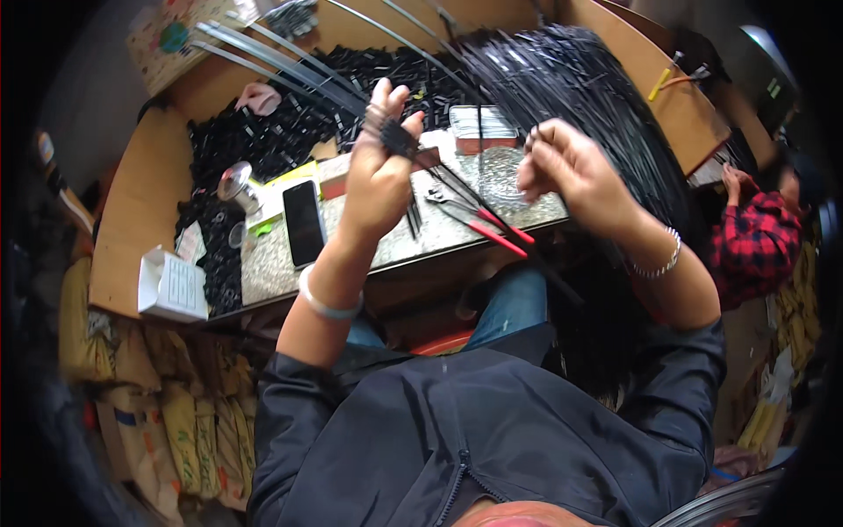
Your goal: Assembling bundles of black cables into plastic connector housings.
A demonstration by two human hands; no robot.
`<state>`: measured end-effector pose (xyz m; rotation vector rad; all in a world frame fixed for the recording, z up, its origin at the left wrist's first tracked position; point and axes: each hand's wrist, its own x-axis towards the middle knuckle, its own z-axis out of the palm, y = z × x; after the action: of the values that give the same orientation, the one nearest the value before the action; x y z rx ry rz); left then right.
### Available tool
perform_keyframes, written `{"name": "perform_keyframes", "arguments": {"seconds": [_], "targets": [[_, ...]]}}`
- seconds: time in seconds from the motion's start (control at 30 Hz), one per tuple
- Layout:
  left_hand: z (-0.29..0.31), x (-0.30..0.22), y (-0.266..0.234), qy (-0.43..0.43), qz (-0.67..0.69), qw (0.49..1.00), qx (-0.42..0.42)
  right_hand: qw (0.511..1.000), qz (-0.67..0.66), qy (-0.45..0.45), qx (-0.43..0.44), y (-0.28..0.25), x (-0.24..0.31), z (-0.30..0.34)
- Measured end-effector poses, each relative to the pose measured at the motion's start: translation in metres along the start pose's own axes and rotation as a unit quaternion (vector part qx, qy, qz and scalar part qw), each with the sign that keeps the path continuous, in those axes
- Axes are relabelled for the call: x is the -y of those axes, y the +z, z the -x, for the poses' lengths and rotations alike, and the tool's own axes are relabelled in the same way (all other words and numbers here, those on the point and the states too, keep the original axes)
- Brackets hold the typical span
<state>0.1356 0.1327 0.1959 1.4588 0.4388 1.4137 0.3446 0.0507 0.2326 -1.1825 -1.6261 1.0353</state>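
My left hand [379,180] is raised over the worktop with its fingers closed round a small bunch of thin black strips [399,139], whose tails slant down toward the lap. To its right, my right hand [571,171] is curled in a pinch. A dark bit shows at its fingertips, too small to name. Between and below the hands lies a pair of pliers [496,235] with red handles, jaws pointing away from me. Close behind sits a stack of pale flat pieces on a reddish block [483,132], beside a clear round dish [503,171].
Long black strips [597,105] are heaped at the right. Small black pieces [281,132] fill the back and left. On the speckled worktop [268,272] rests a phone [304,224]; a white box [173,285] stands at the left edge. A person in a checked shirt [760,241] sits far right.
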Motion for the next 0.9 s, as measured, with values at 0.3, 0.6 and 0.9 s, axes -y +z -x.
{"name": "perform_keyframes", "arguments": {"seconds": [0.3, 0.6, 0.9], "targets": [[0.018, -0.005, -0.012, -0.045, 0.086, 0.993, 0.072, 0.962, -0.223, 0.100, 0.119, 0.062, -0.006, 0.030], [0.033, -0.020, -0.019, -0.037, 0.050, 0.998, 0.011, 0.931, -0.268, 0.154, 0.191, 0.071, -0.003, 0.049], [0.028, -0.022, -0.023, -0.041, -0.055, 0.996, 0.052, 0.915, -0.282, 0.186, 0.220, 0.069, -0.017, 0.068]]}}
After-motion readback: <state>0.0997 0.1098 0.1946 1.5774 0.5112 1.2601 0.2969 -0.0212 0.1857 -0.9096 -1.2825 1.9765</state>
